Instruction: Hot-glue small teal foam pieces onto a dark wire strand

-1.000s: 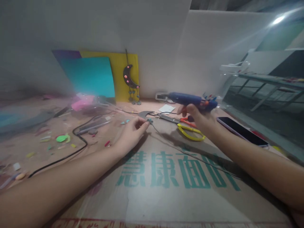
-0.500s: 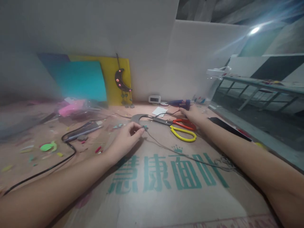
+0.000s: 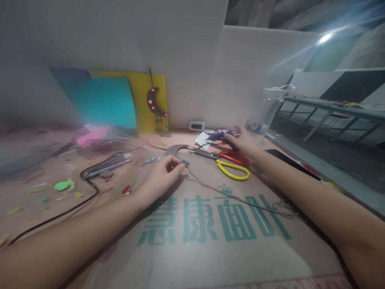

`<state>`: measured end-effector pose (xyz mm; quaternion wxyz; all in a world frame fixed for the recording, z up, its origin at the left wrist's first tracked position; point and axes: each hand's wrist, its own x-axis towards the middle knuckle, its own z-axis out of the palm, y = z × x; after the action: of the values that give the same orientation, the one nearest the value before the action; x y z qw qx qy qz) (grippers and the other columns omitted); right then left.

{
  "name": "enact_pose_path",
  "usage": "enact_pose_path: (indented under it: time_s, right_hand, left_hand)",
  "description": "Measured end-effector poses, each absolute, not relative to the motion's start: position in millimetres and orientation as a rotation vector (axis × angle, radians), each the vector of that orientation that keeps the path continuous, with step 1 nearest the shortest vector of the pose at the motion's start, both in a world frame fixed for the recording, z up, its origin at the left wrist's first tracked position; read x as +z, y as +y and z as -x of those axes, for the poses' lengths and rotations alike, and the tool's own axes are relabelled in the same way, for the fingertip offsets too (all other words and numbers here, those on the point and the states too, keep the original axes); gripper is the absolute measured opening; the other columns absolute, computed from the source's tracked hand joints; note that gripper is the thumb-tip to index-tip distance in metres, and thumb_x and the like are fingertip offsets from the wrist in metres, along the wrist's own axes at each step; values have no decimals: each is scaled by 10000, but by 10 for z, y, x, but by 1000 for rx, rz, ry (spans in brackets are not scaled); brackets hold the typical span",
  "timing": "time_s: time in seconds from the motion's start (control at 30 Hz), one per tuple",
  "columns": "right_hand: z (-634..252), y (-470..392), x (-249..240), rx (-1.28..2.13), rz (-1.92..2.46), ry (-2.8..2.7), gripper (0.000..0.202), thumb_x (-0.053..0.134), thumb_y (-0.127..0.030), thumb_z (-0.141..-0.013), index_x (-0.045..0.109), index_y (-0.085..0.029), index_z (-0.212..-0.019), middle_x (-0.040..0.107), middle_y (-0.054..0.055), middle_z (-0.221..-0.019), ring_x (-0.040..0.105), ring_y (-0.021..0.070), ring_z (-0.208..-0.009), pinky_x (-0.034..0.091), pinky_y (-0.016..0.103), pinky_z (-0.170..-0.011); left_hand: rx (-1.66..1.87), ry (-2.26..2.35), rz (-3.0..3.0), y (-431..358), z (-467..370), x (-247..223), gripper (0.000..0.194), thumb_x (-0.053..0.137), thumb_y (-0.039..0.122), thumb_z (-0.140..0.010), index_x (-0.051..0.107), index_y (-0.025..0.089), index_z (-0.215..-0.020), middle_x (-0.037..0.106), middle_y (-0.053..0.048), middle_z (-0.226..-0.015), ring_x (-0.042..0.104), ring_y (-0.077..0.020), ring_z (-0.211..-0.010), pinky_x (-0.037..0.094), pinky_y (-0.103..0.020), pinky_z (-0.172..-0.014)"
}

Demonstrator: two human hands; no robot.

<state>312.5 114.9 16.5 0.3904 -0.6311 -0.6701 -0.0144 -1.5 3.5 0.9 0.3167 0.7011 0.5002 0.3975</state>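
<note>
My left hand pinches the lower end of a grey crescent at the table's middle, thumb against forefinger. By those fingertips sits a small teal piece, and a thin grey cord trails from there to the right. Farther back, my right hand is closed around a dark blue glue gun, whose nozzle points left. Just in front of the gun lie scissors with one red and one yellow handle, their blades toward the crescent.
A dark crescent with pink dots hangs before a yellow board. Foam scraps and a black cable lie on the left. Beside my right forearm are a black flat object and a clear jug. A white digital clock stands behind.
My right hand has taken hold of the glue gun and lifted and turned it, its nozzle now tipped down to the left. The white paper has shifted slightly. My left hand keeps its pinch.
</note>
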Motion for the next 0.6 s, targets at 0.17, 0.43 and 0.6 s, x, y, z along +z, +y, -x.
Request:
enact_pose_path:
  time_s: [0.17, 0.43, 0.6]
  right_hand:
    - [-3061, 1107, 458, -102, 1416, -1498, 750, 499, -574, -847, 260, -160, -1425, 501, 189, -1296, 570, 256, -1139, 507, 418, -925]
    - [-2970, 774, 687, 197, 1283, -2214, 738, 674, -513, -750, 412, -267, -1394, 585, 96, -1274, 558, 283, -1162, 456, 436, -988]
    - [-3271, 961, 442, 283, 1480, -2561, 754, 684, -488, -748, 418, -297, -1427, 494, 57, -1427, 504, 307, -1255, 415, 389, -1034]
  left_hand:
    - [1041, 1322, -1840, 10, 19, 25, 200, 542, 374, -840, 581, 178, -826, 621, -6, -805, 560, -160, -748, 394, -274, -670]
    - [1060, 1299, -1855, 23, 19, 12, 185, 551, 357, -832, 579, 175, -813, 623, -6, -788, 567, -163, -748, 404, -276, -681]
    - [1063, 1294, -1853, 19, 13, 32, 173, 557, 343, -829, 585, 174, -808, 626, -7, -775, 568, -159, -727, 408, -269, -663]
